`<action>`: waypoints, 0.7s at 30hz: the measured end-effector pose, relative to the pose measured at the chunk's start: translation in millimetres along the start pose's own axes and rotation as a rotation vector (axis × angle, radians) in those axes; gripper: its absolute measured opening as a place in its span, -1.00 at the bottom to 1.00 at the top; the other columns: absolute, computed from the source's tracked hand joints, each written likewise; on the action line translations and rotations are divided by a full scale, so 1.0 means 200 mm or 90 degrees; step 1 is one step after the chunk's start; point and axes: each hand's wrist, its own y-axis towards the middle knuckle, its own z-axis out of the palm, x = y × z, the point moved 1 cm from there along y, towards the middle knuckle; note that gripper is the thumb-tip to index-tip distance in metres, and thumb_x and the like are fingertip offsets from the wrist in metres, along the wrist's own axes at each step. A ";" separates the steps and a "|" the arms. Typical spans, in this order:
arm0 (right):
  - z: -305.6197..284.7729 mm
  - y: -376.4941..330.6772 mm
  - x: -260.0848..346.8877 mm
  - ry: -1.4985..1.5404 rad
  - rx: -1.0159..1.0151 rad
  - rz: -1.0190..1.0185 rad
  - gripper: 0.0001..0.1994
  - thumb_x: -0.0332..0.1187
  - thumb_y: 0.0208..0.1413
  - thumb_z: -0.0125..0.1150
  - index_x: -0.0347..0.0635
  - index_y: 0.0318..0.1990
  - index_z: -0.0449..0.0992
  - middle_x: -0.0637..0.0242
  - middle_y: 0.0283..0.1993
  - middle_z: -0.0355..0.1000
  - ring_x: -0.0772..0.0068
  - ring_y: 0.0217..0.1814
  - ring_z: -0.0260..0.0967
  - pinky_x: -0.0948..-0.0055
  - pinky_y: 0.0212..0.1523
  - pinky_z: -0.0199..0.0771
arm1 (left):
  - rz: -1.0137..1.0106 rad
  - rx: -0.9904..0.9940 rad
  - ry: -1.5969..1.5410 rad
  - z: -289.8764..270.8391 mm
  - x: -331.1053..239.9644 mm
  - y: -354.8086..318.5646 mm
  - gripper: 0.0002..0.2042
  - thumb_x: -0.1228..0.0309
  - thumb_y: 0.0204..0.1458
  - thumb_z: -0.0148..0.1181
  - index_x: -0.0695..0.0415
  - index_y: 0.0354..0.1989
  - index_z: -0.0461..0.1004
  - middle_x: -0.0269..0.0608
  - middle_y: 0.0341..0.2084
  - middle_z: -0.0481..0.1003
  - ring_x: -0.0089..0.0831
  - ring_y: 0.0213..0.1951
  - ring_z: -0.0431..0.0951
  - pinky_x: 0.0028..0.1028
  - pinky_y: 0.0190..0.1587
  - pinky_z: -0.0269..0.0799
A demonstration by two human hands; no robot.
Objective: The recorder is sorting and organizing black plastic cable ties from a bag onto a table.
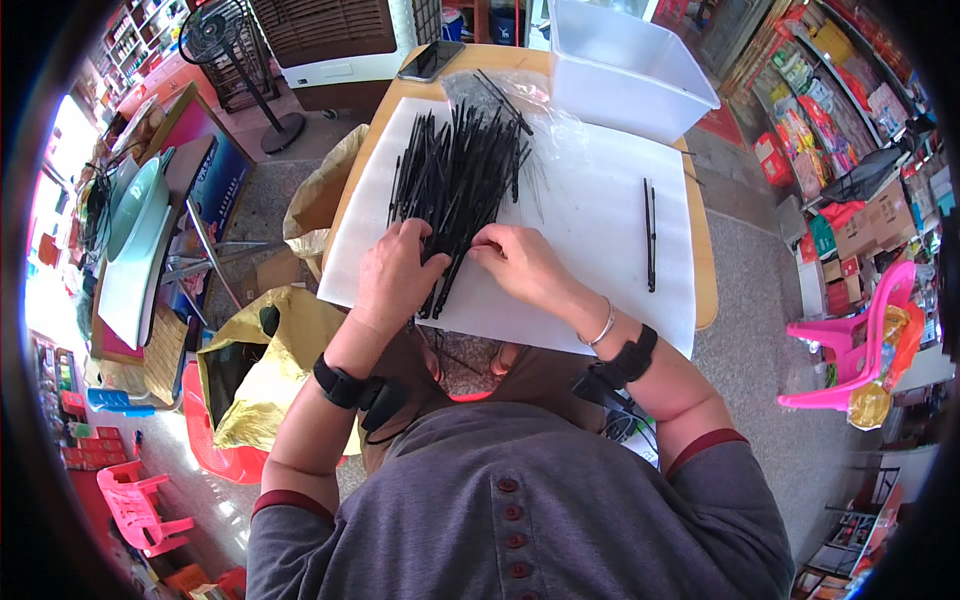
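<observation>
A heaped bundle of long, thin black sticks (455,165) lies on a white foam sheet (590,240) over the table, most of them pointing away from me. My left hand (395,270) is at the near left of the bundle, its fingers and thumb closed around some of the sticks. At the near right side, my right hand (525,265) has its fingertips pinched together against the bundle; what is between them is too small to make out. Two separate black sticks (650,235) lie side by side toward the sheet's right edge.
A translucent plastic bin (630,75) stands at the table's far right. Clear plastic film (555,120) lies beyond the bundle, and a phone (432,61) rests at the far left corner. Left of the table are a yellow sack (275,360) and a brown bag (320,195).
</observation>
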 end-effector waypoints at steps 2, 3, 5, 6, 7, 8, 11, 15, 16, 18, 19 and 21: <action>0.01 0.00 -0.02 0.011 0.006 0.030 -0.79 -0.31 0.06 0.15 -0.31 -0.31 0.54 -0.08 -0.46 0.46 -0.10 -0.35 0.45 0.11 -0.30 0.41 | -0.116 0.110 -0.084 0.00 0.00 0.00 -0.68 0.28 -0.14 0.29 0.25 -0.27 0.48 -0.05 -0.41 0.50 -0.10 -0.30 0.53 -0.24 -0.23 0.43; 0.01 0.00 -0.02 -0.005 0.006 0.026 -0.78 -0.30 0.07 0.16 -0.32 -0.29 0.53 -0.04 -0.47 0.46 0.00 -0.41 0.45 0.19 -0.34 0.40 | -0.144 0.130 -0.132 -0.02 -0.01 0.01 -0.66 0.27 -0.14 0.30 0.25 -0.26 0.47 -0.07 -0.42 0.49 -0.11 -0.31 0.53 -0.24 -0.23 0.42; 0.01 0.00 -0.04 -0.023 0.004 0.023 -0.77 -0.30 0.07 0.16 -0.33 -0.26 0.53 -0.01 -0.49 0.46 0.10 -0.47 0.44 0.27 -0.38 0.39 | -0.096 0.114 -0.075 -0.04 -0.03 0.02 -0.68 0.29 -0.14 0.29 0.24 -0.25 0.46 -0.08 -0.44 0.48 -0.12 -0.32 0.53 -0.24 -0.25 0.42; 0.01 0.00 -0.05 -0.019 -0.002 0.020 -0.77 -0.29 0.07 0.17 -0.33 -0.28 0.53 0.00 -0.50 0.45 0.09 -0.47 0.44 0.27 -0.39 0.39 | -0.049 0.097 -0.018 -0.05 -0.04 0.02 -0.69 0.31 -0.13 0.28 0.24 -0.25 0.46 -0.09 -0.45 0.48 -0.12 -0.34 0.52 -0.24 -0.26 0.41; 0.01 0.00 -0.05 -0.014 -0.007 0.016 -0.77 -0.29 0.06 0.18 -0.32 -0.29 0.54 0.00 -0.51 0.45 0.09 -0.47 0.44 0.26 -0.40 0.39 | -0.049 0.096 -0.018 -0.06 -0.05 0.02 -0.69 0.31 -0.13 0.28 0.24 -0.25 0.46 -0.09 -0.45 0.48 -0.12 -0.34 0.52 -0.24 -0.26 0.41; 0.01 0.00 -0.04 -0.015 -0.007 0.014 -0.77 -0.29 0.06 0.18 -0.32 -0.29 0.54 0.00 -0.51 0.45 0.09 -0.47 0.44 0.26 -0.40 0.39 | -0.063 0.138 -0.019 -0.06 -0.07 0.02 -0.68 0.32 -0.13 0.28 0.24 -0.23 0.45 -0.08 -0.44 0.47 -0.13 -0.34 0.52 -0.24 -0.27 0.41; 0.02 -0.01 0.01 -0.015 0.000 0.025 -0.73 -0.22 0.01 0.24 -0.31 -0.37 0.54 0.02 -0.54 0.45 0.04 -0.47 0.45 0.21 -0.41 0.39 | -0.076 0.135 -0.053 -0.03 -0.06 0.01 -0.67 0.32 -0.13 0.29 0.24 -0.21 0.43 -0.07 -0.43 0.46 -0.13 -0.32 0.51 -0.24 -0.27 0.40; 0.09 -0.02 0.10 -0.171 0.016 0.057 -0.68 -0.14 -0.09 0.32 -0.27 -0.50 0.52 0.07 -0.57 0.45 -0.01 -0.47 0.45 0.15 -0.40 0.41 | -0.088 0.026 -0.101 0.02 0.01 -0.03 -0.54 0.25 -0.13 0.32 0.21 -0.07 0.39 0.01 -0.19 0.42 -0.05 -0.11 0.44 -0.19 -0.08 0.34; 0.10 -0.03 0.09 -0.187 0.003 0.057 -0.68 -0.13 -0.11 0.33 -0.26 -0.53 0.51 0.08 -0.59 0.46 -0.02 -0.47 0.45 0.14 -0.39 0.42 | -0.086 0.027 -0.101 0.01 0.00 -0.04 -0.54 0.25 -0.13 0.32 0.21 -0.07 0.39 0.01 -0.19 0.42 -0.05 -0.11 0.44 -0.19 -0.08 0.34; 0.10 -0.03 0.05 -0.177 -0.024 0.049 -0.71 -0.17 -0.11 0.33 -0.26 -0.50 0.50 0.08 -0.57 0.46 -0.02 -0.48 0.44 0.14 -0.40 0.42 | 0.057 -0.041 0.023 -0.03 -0.06 -0.08 -0.22 0.11 -0.22 0.40 0.13 0.20 0.22 0.13 0.16 0.18 0.11 0.20 0.17 -0.08 0.19 0.12; 0.10 -0.03 0.04 -0.167 -0.049 0.038 -0.74 -0.21 -0.12 0.33 -0.25 -0.48 0.50 0.08 -0.56 0.46 -0.02 -0.48 0.44 0.14 -0.41 0.42 | 0.058 -0.042 0.024 -0.04 -0.05 -0.11 -0.22 0.11 -0.22 0.40 0.13 0.20 0.22 0.13 0.16 0.18 0.11 0.20 0.17 -0.08 0.19 0.12; 0.09 -0.08 0.04 -0.160 -0.086 0.020 -0.78 -0.26 -0.11 0.32 -0.25 -0.44 0.50 0.10 -0.50 0.44 0.00 -0.45 0.43 0.15 -0.41 0.42 | 0.041 0.129 0.013 -0.02 0.01 -0.17 0.09 -0.02 -0.38 0.46 0.04 0.36 -0.06 0.16 0.34 -0.17 0.16 0.36 -0.16 0.00 0.33 -0.19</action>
